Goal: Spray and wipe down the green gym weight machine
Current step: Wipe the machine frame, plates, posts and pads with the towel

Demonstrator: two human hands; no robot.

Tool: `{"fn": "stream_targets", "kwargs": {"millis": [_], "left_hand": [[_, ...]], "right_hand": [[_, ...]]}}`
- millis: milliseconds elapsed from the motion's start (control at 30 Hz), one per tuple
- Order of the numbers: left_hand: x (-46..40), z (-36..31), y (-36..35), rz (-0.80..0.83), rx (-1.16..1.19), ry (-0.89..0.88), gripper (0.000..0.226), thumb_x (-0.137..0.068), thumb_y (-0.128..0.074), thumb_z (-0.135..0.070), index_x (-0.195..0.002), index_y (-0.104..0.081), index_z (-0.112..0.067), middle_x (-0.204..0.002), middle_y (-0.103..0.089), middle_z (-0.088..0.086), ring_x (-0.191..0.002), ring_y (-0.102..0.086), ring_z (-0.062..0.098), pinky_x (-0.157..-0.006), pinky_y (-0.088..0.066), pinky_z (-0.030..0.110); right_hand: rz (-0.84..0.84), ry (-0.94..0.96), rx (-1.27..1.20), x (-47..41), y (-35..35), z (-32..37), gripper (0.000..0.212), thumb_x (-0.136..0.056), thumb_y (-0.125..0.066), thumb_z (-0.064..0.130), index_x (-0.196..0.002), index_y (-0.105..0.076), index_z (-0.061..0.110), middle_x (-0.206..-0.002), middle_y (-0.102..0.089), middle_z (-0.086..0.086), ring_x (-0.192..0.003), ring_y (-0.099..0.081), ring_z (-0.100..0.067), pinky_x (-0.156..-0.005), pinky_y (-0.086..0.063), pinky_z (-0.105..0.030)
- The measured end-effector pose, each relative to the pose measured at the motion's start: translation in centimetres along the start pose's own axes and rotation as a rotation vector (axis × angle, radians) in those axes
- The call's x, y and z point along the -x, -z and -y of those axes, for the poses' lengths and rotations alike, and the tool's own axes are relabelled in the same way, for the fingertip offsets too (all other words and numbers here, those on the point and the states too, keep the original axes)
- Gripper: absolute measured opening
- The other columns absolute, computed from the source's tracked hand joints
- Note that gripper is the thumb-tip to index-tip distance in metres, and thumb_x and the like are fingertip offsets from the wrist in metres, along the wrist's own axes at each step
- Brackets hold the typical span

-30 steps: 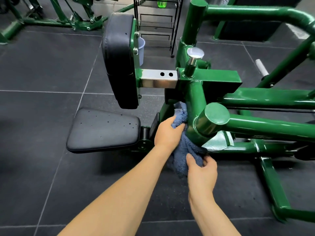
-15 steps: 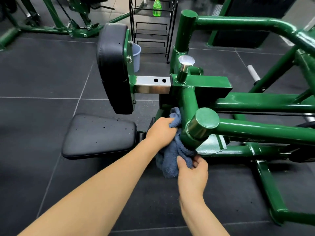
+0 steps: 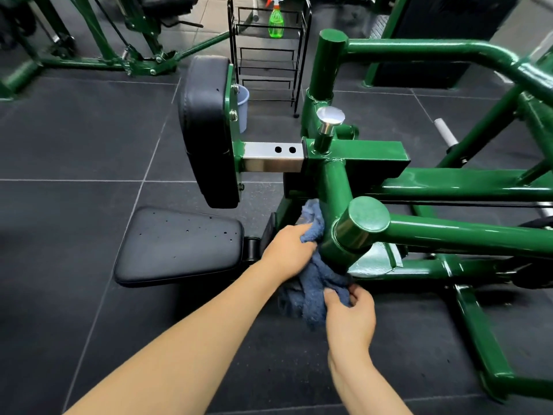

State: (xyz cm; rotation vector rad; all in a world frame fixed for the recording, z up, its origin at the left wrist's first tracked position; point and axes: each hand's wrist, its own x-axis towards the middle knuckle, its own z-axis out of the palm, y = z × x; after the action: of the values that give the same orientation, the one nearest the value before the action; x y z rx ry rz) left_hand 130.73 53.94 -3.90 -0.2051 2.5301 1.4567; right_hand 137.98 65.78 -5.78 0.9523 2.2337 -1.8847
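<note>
Hands worked one blue towel (image 3: 312, 283) looped behind the green frame post (image 3: 336, 202) beside the seat (image 3: 179, 241): the left hand (image 3: 288, 250) clutched its upper end, the right hand (image 3: 351, 310) pinched the lower. Pulling each end alternately, taut against the tube, seemed best; slack would skip the weld joints. The spray bottle (image 3: 276, 20) stood on a far rack.

The floor (image 3: 74, 139) is made of big dark tiles with thin pale lines between them. A black wire rack (image 3: 267, 64) stands at the back. A light blue bucket (image 3: 244, 107) sits on the floor beside the rack, partly hidden. Another green machine (image 3: 119, 40) stands far back on the left. A dark panel (image 3: 431, 40) stands at the back right.
</note>
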Motion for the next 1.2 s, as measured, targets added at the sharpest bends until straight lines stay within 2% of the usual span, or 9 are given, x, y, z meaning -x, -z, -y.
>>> {"fn": "stream_targets", "kwargs": {"millis": [233, 333, 533, 600, 667, 767, 900, 1033, 1200], "left_hand": [[4.0, 4.1, -2.6, 0.013, 0.079, 0.263, 0.018, -0.087, -0.05, -0.008, -0.095, -0.063, -0.017, -0.103, -0.067, 0.004, -0.096, -0.059, 0.022, -0.079, -0.042, 0.029], [5.0, 5.4, -4.8, 0.046, 0.169, 0.343, 0.016, -0.091, -0.051, -0.015, -0.103, -0.062, -0.019, -0.107, -0.065, 0.001, -0.099, -0.057, 0.017, -0.08, -0.041, 0.025], [5.2, 6.0, -9.0, 0.148, 0.501, 0.504, 0.025, -0.095, -0.054, -0.036, -0.114, -0.062, -0.022, -0.112, -0.068, -0.001, -0.1, -0.065, 0.013, -0.094, -0.05, 0.031], [5.2, 5.9, -10.0, 0.183, 0.548, 0.552, 0.027, -0.096, -0.052, -0.039, -0.116, -0.061, -0.024, -0.114, -0.067, 0.0, -0.103, -0.064, 0.015, -0.098, -0.049, 0.037], [5.1, 5.6, -11.1, 0.18, 0.598, 0.596, 0.024, -0.096, -0.052, -0.038, -0.113, -0.061, -0.023, -0.114, -0.067, 0.002, -0.105, -0.063, 0.017, -0.1, -0.048, 0.038], [5.1, 4.9, -12.8, 0.153, 0.717, 0.651, 0.026, -0.095, -0.055, -0.041, -0.111, -0.062, -0.022, -0.112, -0.069, 0.004, -0.103, -0.065, 0.019, -0.099, -0.049, 0.042], [5.1, 2.9, -15.2, 0.18, 0.829, 0.65, 0.038, -0.093, -0.056, -0.046, -0.127, -0.051, -0.029, -0.118, -0.064, -0.006, -0.099, -0.064, 0.011, -0.081, -0.053, 0.032], [4.3, 1.7, -18.1, 0.112, 0.857, 0.676, 0.104, -0.065, -0.07, -0.066, -0.151, -0.019, -0.038, -0.146, -0.044, -0.005, -0.131, -0.045, 0.02, -0.107, -0.038, 0.042], [2.5, -0.5, -22.6, 0.088, 0.887, 0.664, 0.099, -0.075, -0.071, -0.057, -0.152, -0.012, -0.038, -0.146, -0.046, -0.002, -0.129, -0.048, 0.022, -0.106, -0.037, 0.046]], "right_hand": [[0.118, -0.106, 0.14, 1.4, 2.0, -2.8, 0.038, -0.087, -0.068, 0.015, -0.12, -0.05, 0.021, -0.127, -0.057, -0.008, -0.112, -0.055, -0.024, -0.101, -0.044, -0.042], [0.408, -0.264, 0.147, 0.9, 3.0, -3.4, 0.089, -0.08, -0.074, 0.042, -0.151, -0.024, 0.024, -0.149, -0.035, 0.005, -0.135, -0.04, -0.02, -0.111, -0.035, -0.039], [0.702, -0.116, 0.57, -1.0, 5.5, -4.0, 0.14, -0.041, -0.078, 0.072, -0.154, -0.006, 0.028, -0.154, -0.025, 0.011, -0.139, -0.034, -0.01, -0.111, -0.037, -0.033], [0.72, -0.018, 0.669, -1.7, 6.9, -4.3, 0.115, -0.047, -0.08, 0.064, -0.146, -0.028, 0.034, -0.144, -0.04, 0.018, -0.128, -0.046, -0.002, -0.105, -0.043, -0.03], [0.687, 0.1, 0.708, -2.3, 8.2, -4.1, 0.066, -0.061, -0.081, 0.049, -0.12, -0.051, 0.044, -0.115, -0.063, 0.023, -0.102, -0.059, 0.006, -0.088, -0.05, -0.021], [0.618, 0.182, 0.814, -4.0, 9.9, -3.5, 0.033, -0.072, -0.076, 0.037, -0.101, -0.06, 0.044, -0.092, -0.068, 0.022, -0.088, -0.061, 0.004, -0.074, -0.047, -0.014], [0.532, 0.186, 0.805, -7.8, 12.4, -3.2, 0.018, -0.076, -0.073, 0.03, -0.09, -0.066, 0.039, -0.083, -0.069, 0.018, -0.082, -0.063, 0.002, -0.068, -0.047, -0.015], [0.406, 0.149, 0.726, -11.8, 14.6, -2.4, 0.01, -0.081, -0.072, 0.028, -0.082, -0.063, 0.025, -0.083, -0.066, 0.005, -0.081, -0.062, -0.016, -0.064, -0.045, -0.028], [0.457, -0.035, 0.44, -15.9, 16.4, -0.9, 0.017, -0.084, -0.074, 0.023, -0.077, -0.058, 0.025, -0.074, -0.062, 0.006, -0.07, -0.06, -0.011, -0.067, -0.047, -0.029]]}}
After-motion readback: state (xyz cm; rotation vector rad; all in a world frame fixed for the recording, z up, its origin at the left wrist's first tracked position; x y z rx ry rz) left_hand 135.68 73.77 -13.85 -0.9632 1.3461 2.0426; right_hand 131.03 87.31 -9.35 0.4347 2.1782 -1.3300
